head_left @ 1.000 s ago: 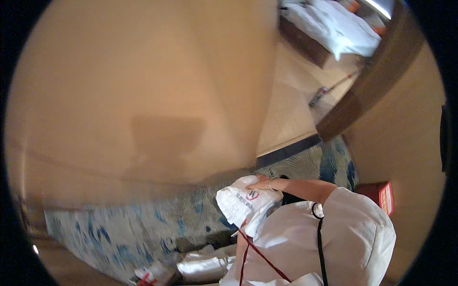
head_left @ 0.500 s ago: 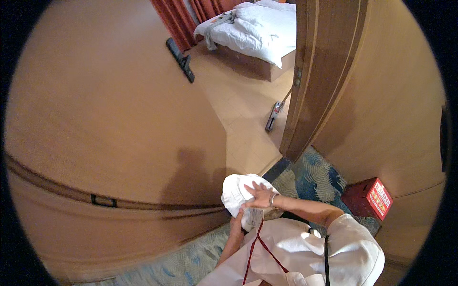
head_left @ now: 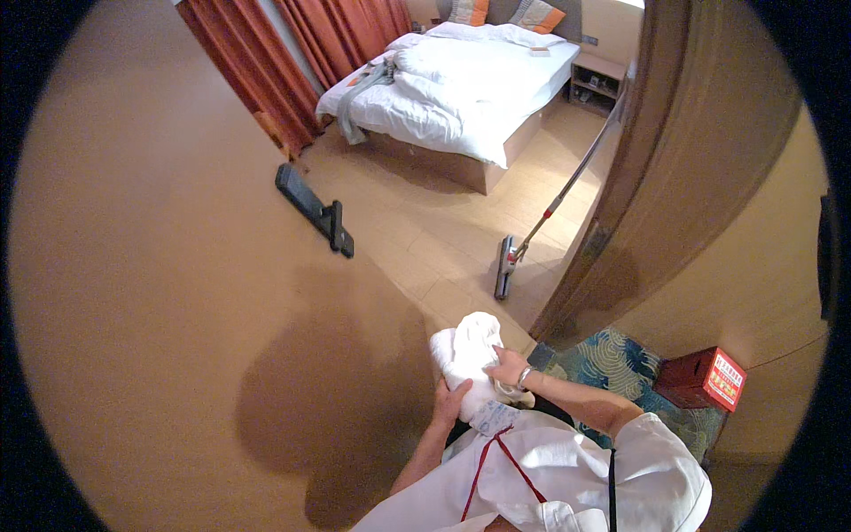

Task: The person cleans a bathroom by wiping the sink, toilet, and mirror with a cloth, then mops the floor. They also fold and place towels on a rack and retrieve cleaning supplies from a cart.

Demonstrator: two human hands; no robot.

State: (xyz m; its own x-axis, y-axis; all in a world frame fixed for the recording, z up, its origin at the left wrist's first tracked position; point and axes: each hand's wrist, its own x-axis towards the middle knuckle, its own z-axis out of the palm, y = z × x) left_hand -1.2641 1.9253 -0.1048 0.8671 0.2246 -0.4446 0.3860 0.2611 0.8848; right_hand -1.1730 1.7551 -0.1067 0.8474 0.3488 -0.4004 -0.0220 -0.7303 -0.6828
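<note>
A bundle of white towels is in front of my chest, a loose rumpled fold standing up at its far end. My left hand grips the bundle's near left side, thumb on top. On its right side my right hand, with a bracelet at the wrist, has its fingers bent into the cloth. A pale packet with bluish print shows at the near end of the bundle, against my white shirt. The underside of the bundle is hidden.
An open wooden door with a black lock handle stands left. Beyond the doorway a flat mop leans by the frame, before a rumpled white bed. A red box sits right on patterned carpet.
I have come closer to the doorway; more of the bed and mop shows. The right hand, spread flat on the towels before, now has its fingers bent into them, and the cloth's fold stands up.
</note>
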